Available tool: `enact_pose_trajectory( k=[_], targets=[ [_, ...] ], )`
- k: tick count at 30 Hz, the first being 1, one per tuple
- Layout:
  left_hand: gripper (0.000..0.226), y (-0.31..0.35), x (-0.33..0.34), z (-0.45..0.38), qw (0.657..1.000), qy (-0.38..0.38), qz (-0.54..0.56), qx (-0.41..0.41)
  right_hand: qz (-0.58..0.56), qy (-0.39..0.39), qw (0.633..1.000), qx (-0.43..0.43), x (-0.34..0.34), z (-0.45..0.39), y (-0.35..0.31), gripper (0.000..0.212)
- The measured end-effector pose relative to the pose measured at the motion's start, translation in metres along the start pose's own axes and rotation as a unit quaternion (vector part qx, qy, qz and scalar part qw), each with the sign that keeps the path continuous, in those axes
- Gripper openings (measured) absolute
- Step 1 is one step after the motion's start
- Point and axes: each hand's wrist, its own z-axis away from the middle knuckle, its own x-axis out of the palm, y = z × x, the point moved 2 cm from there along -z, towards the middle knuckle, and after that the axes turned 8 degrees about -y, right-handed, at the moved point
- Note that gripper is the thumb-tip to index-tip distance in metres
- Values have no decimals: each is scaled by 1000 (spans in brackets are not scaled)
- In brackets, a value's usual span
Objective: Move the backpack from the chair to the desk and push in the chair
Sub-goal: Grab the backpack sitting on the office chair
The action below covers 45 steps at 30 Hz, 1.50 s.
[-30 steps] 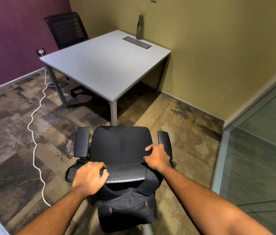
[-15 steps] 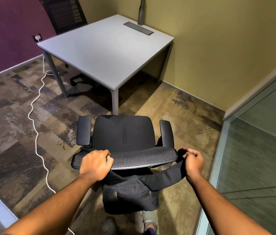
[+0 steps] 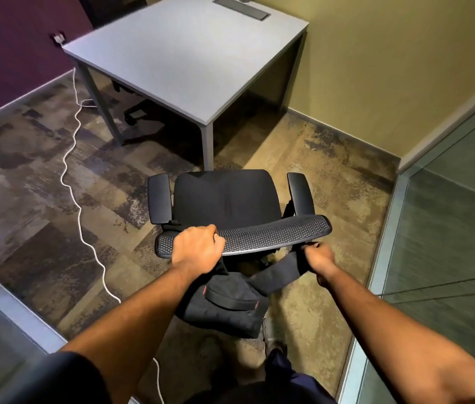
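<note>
A black office chair stands before me, its seat facing the grey desk a short way off. A black backpack hangs behind the chair's mesh backrest. My left hand is closed over the left part of the backrest top, where the bag's other strap seems to sit. My right hand grips one backpack strap, pulled out to the right and clear of the backrest end.
A white cable snakes over the carpet on the left. A second black chair sits behind the desk. Glass partitions close in on the right and lower left. A grey cable hatch lies in the desk top.
My right hand has drawn the right strap off the backrest and out to the right. The view has dropped and moved closer; the bag has shifted slightly right.
</note>
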Motion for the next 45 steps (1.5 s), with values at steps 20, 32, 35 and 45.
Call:
enact_pose_trajectory(
  k=[20,32,35,45],
  targets=[
    [32,-2,-2,2,1000,5,27,14,524,-256,786,-204,135,74,27,50],
    [38,-47,-26,18,984,48,53,-162,533,-265,762,-256,127,86,-28,45],
    [45,-57,-19,38,974,102,118,-166,549,-271,748,-254,127,88,-33,47],
    [46,-59,-19,49,956,111,172,-211,568,-269,729,-272,127,95,-37,53]
  ],
)
